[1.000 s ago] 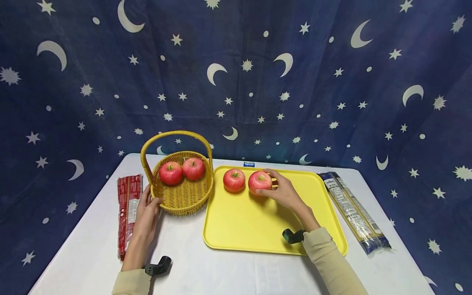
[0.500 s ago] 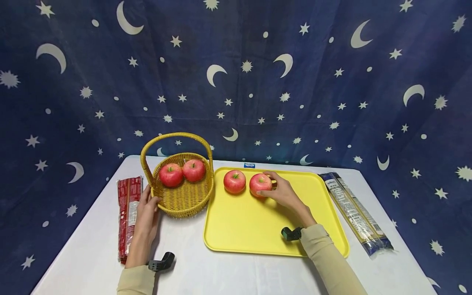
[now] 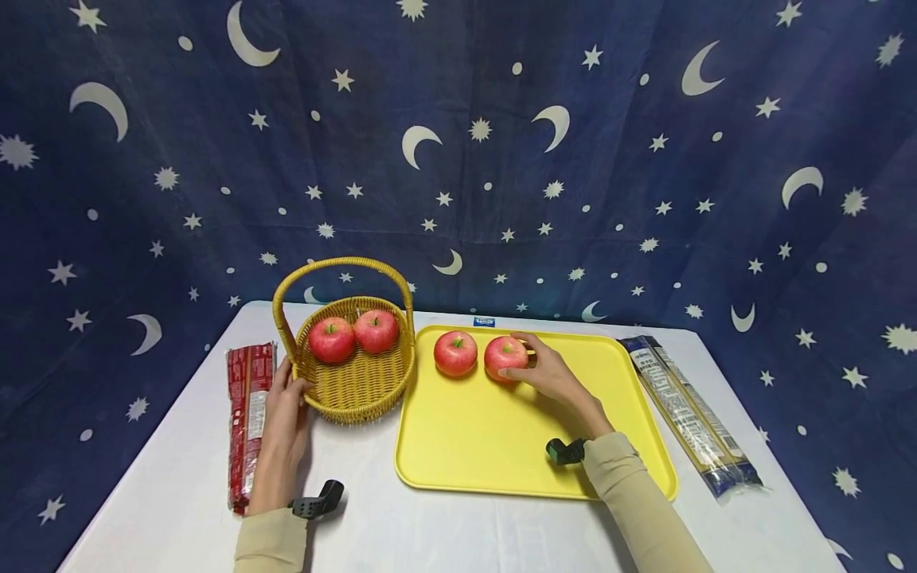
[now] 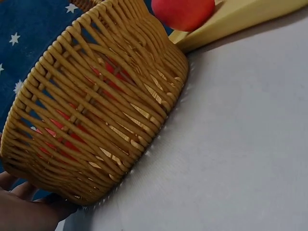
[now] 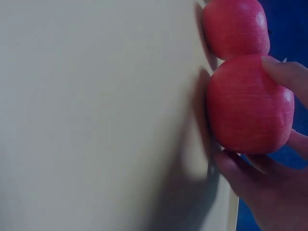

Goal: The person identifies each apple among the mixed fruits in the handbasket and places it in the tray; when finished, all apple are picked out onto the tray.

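My right hand [image 3: 555,376] holds a red apple [image 3: 505,358] on the yellow tray [image 3: 487,446], its thumb at the near side and its fingers round the right and back. In the right wrist view the fingers curve about this apple [image 5: 250,106]. Just left of it on the tray sits another apple [image 3: 455,354]. My left hand [image 3: 285,418] grips the left side of a wicker basket [image 3: 365,386] with a tall arched handle, thumb at the rim. Two apples, the left one [image 3: 332,341] and the right one [image 3: 376,331], lie inside towards the back.
A red packet [image 3: 249,422] lies left of the basket, beside the left forearm. Right of the tray is a long clear-and-blue packet [image 3: 691,414]. A small blue label [image 3: 484,321] is on the white table [image 3: 372,509] behind the tray. A starry dark-blue cloth [image 3: 466,159] hangs behind.
The left wrist and sleeve have shifted slightly to the right while the hand stays at the basket. The right hand keeps its hold on the apple; apples and basket stay in place.
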A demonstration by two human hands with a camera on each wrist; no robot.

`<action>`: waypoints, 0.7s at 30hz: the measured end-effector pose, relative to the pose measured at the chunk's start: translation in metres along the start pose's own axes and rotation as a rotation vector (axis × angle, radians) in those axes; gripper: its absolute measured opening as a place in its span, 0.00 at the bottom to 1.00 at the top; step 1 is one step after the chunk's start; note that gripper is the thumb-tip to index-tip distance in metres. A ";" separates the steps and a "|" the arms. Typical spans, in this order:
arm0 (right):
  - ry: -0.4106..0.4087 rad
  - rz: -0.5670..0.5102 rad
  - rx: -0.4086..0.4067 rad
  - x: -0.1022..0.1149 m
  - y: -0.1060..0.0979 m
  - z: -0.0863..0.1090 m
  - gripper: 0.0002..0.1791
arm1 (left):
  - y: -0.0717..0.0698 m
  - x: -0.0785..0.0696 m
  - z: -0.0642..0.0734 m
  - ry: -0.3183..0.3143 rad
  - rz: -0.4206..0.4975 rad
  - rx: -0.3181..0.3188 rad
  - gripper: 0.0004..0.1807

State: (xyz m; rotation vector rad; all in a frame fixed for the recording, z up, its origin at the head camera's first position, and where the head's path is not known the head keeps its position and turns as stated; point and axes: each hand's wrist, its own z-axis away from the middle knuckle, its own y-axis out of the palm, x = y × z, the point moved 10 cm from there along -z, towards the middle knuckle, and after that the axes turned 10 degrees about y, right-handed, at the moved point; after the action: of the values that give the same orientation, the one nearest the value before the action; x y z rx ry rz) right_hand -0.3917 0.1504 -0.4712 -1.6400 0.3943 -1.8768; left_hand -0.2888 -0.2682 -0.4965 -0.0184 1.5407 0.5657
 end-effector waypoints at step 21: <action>-0.177 0.079 -0.131 0.052 -0.011 0.013 0.39 | -0.002 -0.002 0.000 0.024 0.003 -0.014 0.42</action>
State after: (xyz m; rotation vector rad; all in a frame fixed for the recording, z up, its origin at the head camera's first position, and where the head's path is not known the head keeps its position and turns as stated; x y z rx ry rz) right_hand -0.3843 0.1292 -0.4212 -1.8325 0.5083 -1.6629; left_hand -0.2880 -0.2703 -0.4956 -0.0336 1.5598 0.5808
